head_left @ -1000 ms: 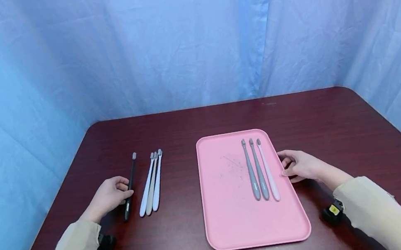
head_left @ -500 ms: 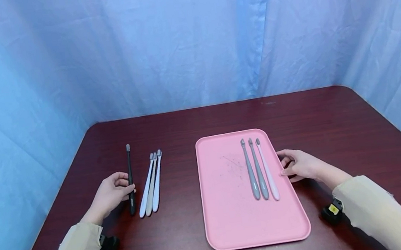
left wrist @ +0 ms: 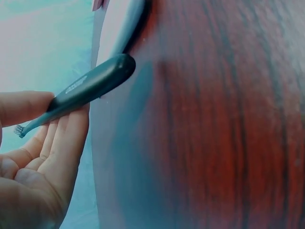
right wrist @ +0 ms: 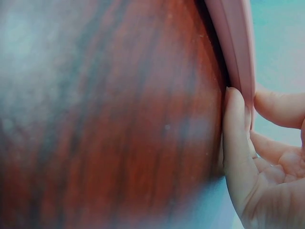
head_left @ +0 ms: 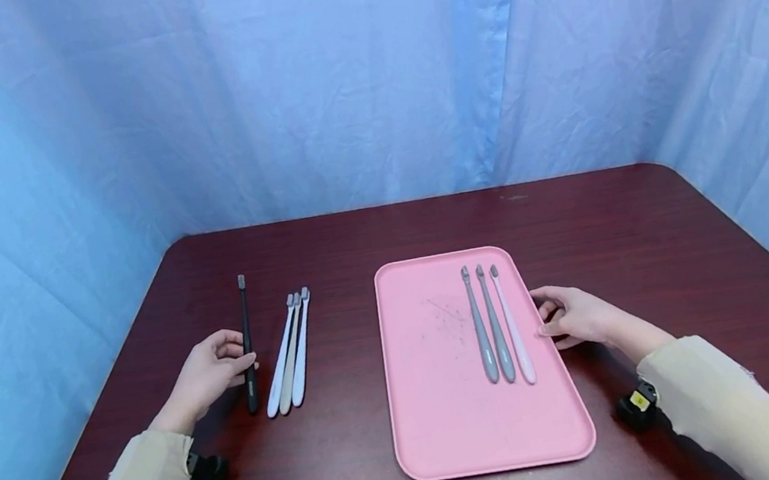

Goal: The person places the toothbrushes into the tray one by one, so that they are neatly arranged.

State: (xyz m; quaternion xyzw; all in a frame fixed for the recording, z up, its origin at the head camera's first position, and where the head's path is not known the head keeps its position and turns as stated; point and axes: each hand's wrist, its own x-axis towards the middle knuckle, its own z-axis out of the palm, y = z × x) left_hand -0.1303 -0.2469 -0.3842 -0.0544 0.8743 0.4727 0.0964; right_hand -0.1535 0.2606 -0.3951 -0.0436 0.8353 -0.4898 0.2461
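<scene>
Toothbrushes (head_left: 251, 388), seven; tray (head_left: 450, 424), one; hands (head_left: 206, 374), two

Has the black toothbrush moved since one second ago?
Yes. Against the three toothbrushes beside it in the head view, the black toothbrush has swung: its bristle end left and toward the back of the table, its handle end right, nearer them.

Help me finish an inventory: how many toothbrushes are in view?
7. The left hand holds the black toothbrush; two white toothbrushes flank one beige toothbrush on the table; two gray toothbrushes and one pink toothbrush lie on the pink tray.
</scene>
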